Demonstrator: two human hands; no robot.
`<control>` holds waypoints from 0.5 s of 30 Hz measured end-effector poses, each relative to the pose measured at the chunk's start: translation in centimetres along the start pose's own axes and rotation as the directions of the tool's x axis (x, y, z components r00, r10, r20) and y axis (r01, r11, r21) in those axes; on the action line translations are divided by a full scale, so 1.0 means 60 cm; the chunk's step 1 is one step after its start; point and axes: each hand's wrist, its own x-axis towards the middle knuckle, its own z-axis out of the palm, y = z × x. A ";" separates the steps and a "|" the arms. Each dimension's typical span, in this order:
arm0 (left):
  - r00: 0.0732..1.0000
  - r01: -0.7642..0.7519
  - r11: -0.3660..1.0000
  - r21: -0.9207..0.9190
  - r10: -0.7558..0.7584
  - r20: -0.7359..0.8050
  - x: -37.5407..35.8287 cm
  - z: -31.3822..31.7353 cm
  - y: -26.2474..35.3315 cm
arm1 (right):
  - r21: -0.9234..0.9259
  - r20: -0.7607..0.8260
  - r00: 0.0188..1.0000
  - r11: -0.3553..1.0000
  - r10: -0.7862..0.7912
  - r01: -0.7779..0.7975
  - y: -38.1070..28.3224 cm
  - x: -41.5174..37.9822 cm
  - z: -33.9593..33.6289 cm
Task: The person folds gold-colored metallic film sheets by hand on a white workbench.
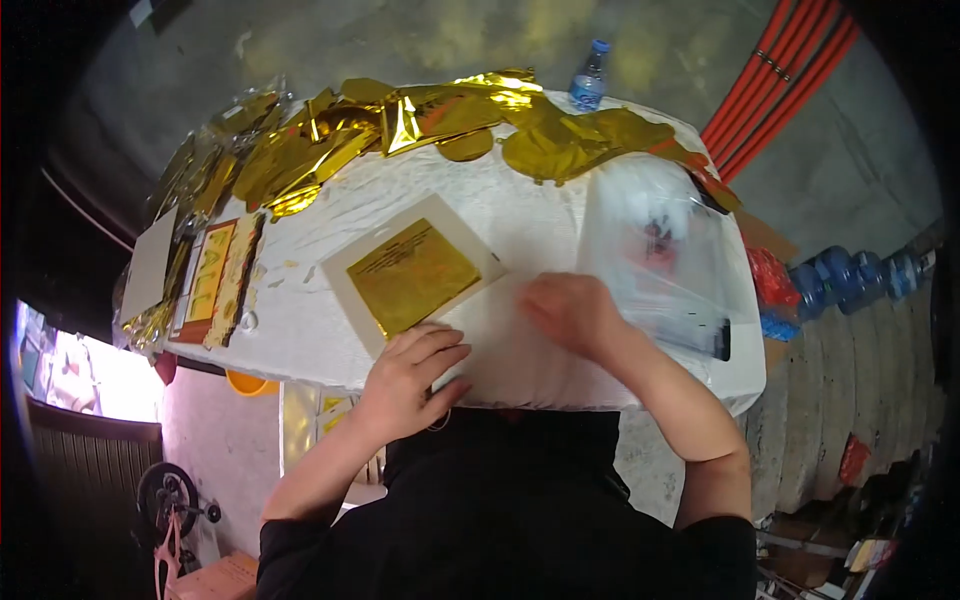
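A square gold foil sheet point(420, 277) with dark printed lines near its top lies on a larger pale card or sleeve point(345, 283), turned at an angle on the table. My left hand point(420, 372) rests at the lower corner of the card, its fingertips by the gold sheet's bottom corner and its thumb apart from the fingers. Just right of the card, my right hand point(572, 315) is over the white tabletop; motion smears its fingers, and whether anything is in them cannot be made out. Beside it lies a stack of clear plastic bags point(660, 265).
Shiny gold foil pieces point(440, 115) line the table's far edge, near a water bottle point(590, 75). Printed packs point(210, 280) lie at the left on the white-covered table point(300, 340). Red pipes point(775, 85) and blue water jugs point(850, 275) stand beyond the right side.
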 end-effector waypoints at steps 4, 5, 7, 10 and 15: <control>1.000 0.001 1.000 0.028 -0.001 0.016 0.001 -0.002 0.005 | -0.217 0.023 0.935 0.915 0.354 -0.341 0.069 -0.020 -0.075; 1.000 -0.003 1.000 0.029 0.003 0.015 0.003 -0.002 0.007 | -0.312 0.027 0.914 0.872 0.405 -0.378 0.089 -0.031 -0.087; 1.000 -0.005 1.000 0.029 0.005 -0.008 0.004 -0.005 0.010 | -0.342 0.004 0.885 0.832 0.466 -0.437 0.109 -0.054 -0.109; 1.000 -0.023 0.998 0.061 0.023 -0.013 0.009 -0.013 0.017 | -0.373 -0.036 0.818 0.751 0.575 -0.544 0.125 -0.072 -0.135; 0.997 -0.027 0.991 0.129 0.036 -0.072 0.031 -0.020 0.000 | -0.295 -0.181 0.779 0.723 0.600 -0.625 0.186 -0.072 -0.145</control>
